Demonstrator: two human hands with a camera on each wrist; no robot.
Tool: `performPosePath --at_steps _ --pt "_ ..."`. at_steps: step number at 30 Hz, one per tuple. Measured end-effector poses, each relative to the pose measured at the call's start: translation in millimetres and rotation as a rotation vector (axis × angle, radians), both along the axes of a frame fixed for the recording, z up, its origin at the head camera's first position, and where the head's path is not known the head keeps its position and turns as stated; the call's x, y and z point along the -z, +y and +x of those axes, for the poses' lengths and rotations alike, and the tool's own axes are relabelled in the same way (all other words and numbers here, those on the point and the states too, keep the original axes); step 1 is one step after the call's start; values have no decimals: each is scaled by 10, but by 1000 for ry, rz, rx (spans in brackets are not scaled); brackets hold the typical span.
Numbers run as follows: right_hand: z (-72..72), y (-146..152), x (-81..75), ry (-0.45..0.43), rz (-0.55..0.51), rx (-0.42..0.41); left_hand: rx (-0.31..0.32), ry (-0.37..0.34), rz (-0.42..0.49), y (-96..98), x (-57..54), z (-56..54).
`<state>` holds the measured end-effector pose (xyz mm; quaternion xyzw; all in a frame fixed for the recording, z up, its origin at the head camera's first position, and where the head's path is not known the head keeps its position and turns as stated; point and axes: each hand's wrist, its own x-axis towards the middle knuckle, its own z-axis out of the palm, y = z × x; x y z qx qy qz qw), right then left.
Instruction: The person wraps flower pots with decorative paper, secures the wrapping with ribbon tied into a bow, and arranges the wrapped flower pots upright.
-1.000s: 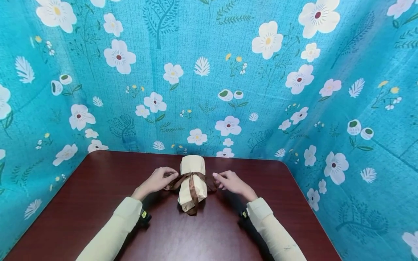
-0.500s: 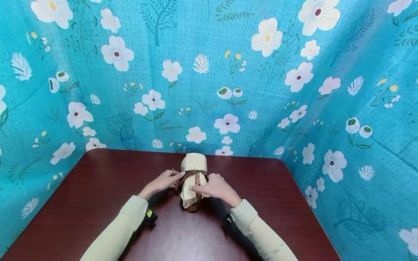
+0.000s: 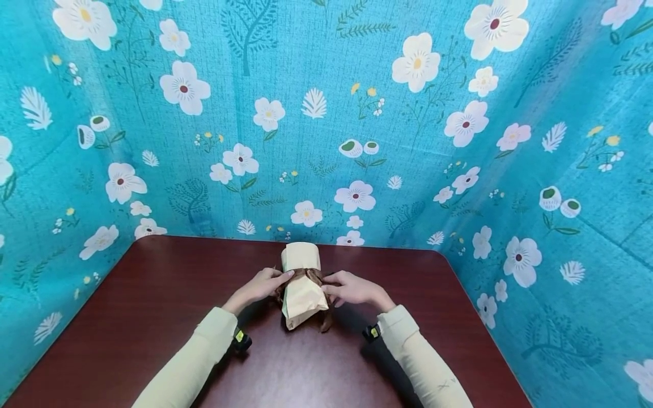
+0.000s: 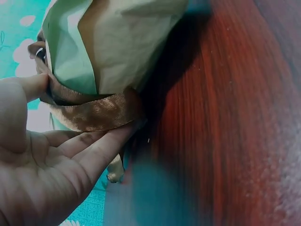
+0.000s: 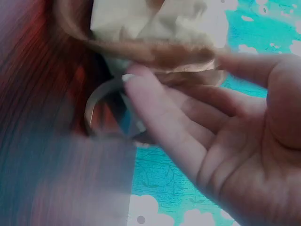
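A package [image 3: 303, 300] wrapped in cream paper lies on the table, with a brown ribbon [image 3: 310, 274] around its middle. My left hand [image 3: 259, 285] is at its left side, thumb on top by the ribbon. In the left wrist view, the ribbon [image 4: 94, 115] passes between thumb and fingers of the left hand [image 4: 51, 174], and a pale green paper edge shows. At the right side, my right hand [image 3: 354, 289] pinches the ribbon. The right wrist view shows the ribbon [image 5: 155, 54] between its thumb and fingers, a loose loop hanging beside the index finger.
The dark red wooden table [image 3: 285, 374] has its far edge just behind the package. A turquoise floral cloth [image 3: 326, 141] hangs behind and along both sides. Dark wrist cameras sit under both cuffs.
My left hand has shifted right onto the package's side. The right hand reached over the package, then drew back right. The ribbon tail moved from the package's front to its right side.
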<state>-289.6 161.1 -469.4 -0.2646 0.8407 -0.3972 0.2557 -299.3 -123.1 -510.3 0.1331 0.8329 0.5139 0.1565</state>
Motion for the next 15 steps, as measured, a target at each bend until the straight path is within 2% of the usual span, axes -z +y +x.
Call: performPosePath --at_steps 3,6,11,15 --pt "-20 -5 37 55 -15 40 -5 1 -16 20 13 1" --pt "-13 -69 81 84 -18 149 -6 -13 -4 34 30 -10" --pt "21 -171 111 6 11 333 -14 -47 29 51 41 -30" --pt "-10 -233 154 -57 27 340 -24 -80 63 61 43 -45"
